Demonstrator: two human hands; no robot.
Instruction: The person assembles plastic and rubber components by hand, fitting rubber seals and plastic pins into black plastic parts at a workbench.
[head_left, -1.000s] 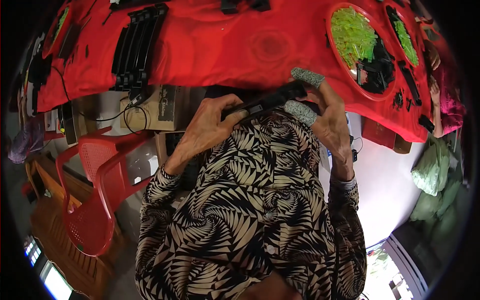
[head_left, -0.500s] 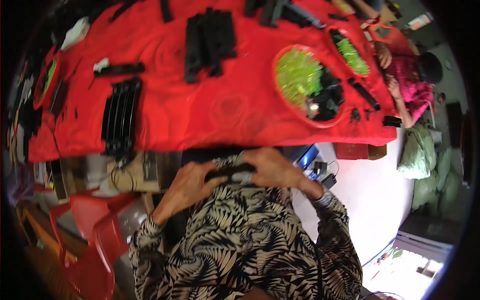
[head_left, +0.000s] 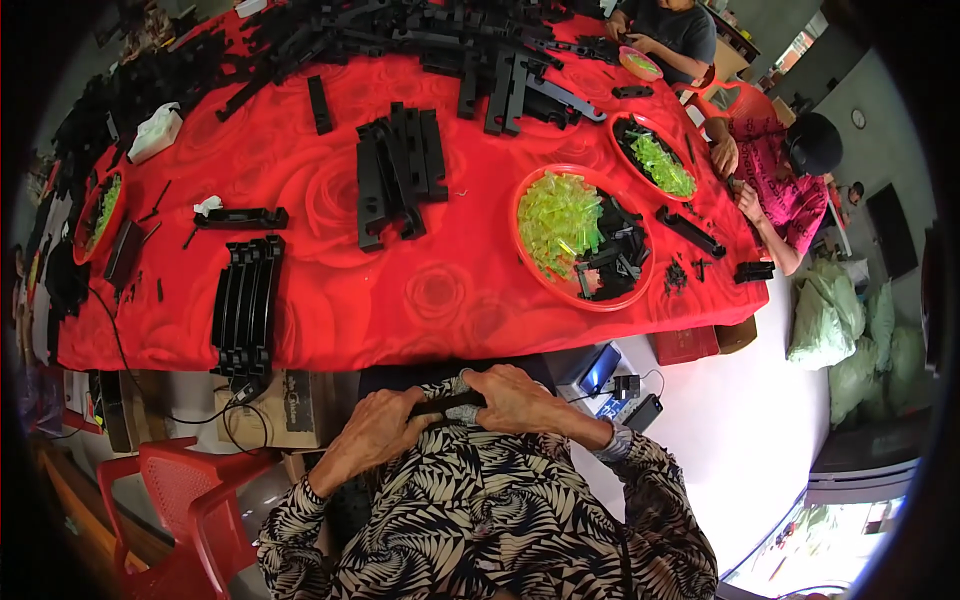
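Observation:
Over my lap, just below the table's near edge, my left hand (head_left: 372,436) and my right hand (head_left: 520,402) grip a slim black plastic part (head_left: 449,404) from its two ends. Both hands are closed, with the thumbs along the part; the fingers cover most of its ends. On the table ahead, to the left, lies a row of long black plastic parts (head_left: 247,305) side by side. Farther back is a small stack of similar black parts (head_left: 405,170). A red basin (head_left: 518,237) holds yellow-green translucent pieces (head_left: 560,220) and small black pieces (head_left: 622,252).
A red rose-patterned cloth (head_left: 450,335) covers the table. Black parts (head_left: 400,40) are heaped at the back. Two people (head_left: 790,190) sit along the right side. A red plastic chair (head_left: 185,490) stands at my left, and a lit phone (head_left: 600,368) lies below the table edge.
The view has tilted up, so the table sits lower and more of its far side shows. Both hands keep hold of the black part over my lap, now less blurred.

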